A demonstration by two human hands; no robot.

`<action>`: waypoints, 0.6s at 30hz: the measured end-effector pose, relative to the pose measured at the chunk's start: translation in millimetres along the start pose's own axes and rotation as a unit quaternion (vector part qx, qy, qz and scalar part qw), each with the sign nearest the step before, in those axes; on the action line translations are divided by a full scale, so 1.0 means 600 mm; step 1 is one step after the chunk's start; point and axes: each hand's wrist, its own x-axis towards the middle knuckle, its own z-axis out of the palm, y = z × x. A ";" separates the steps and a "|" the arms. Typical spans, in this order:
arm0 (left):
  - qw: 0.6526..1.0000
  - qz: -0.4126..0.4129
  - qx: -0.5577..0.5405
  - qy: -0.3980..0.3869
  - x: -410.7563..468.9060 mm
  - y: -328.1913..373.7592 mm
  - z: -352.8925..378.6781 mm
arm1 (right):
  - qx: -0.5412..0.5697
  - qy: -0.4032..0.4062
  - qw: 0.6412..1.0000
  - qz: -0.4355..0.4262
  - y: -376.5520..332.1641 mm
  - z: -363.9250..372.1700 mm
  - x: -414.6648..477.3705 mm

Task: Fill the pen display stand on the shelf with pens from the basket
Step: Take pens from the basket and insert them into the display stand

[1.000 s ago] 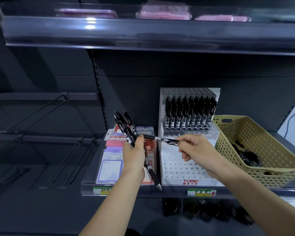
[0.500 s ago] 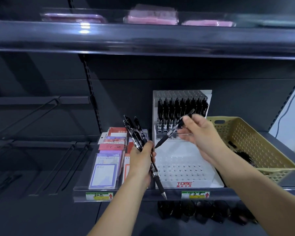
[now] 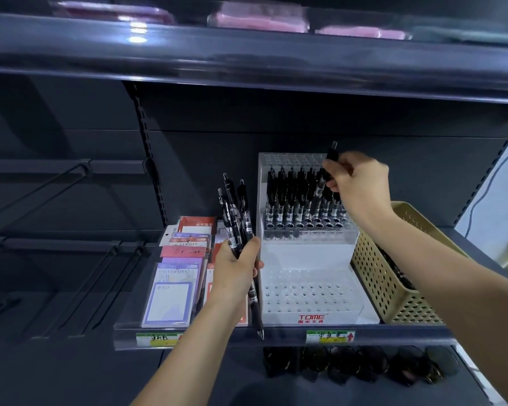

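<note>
On the dark shelf [image 3: 276, 335], notepads [image 3: 170, 297] sit left of the white stand [image 3: 305, 303] (basket [image 3: 393, 285] maybe touching), left hand [image 3: 235, 271] gripping a pen bunch [image 3: 235, 218], right hand [image 3: 358, 183] pinching one pen [image 3: 330, 159].

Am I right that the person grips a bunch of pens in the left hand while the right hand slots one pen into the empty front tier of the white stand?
Not quite. The head view shows the right hand lowering its pen into the upper back tier of the stand, among pens already standing there. The front tier is empty. The left hand does grip a bunch of pens.
</note>
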 end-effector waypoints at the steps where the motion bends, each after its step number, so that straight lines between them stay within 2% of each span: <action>1: 1.000 0.001 -0.001 -0.002 0.000 0.001 -0.001 | -0.011 0.001 1.000 -0.012 0.002 0.003 0.001; 7: 1.000 0.008 -0.006 -0.008 0.003 0.008 -0.003 | -0.030 0.001 0.999 -0.032 0.018 0.020 0.007; 15: 0.999 0.026 -0.003 -0.024 0.002 0.012 -0.005 | -0.092 -0.061 0.994 0.016 0.042 0.033 -0.003; 18: 0.999 0.025 -0.001 -0.020 0.002 0.008 -0.006 | -0.079 -0.070 0.994 0.039 0.045 0.035 -0.006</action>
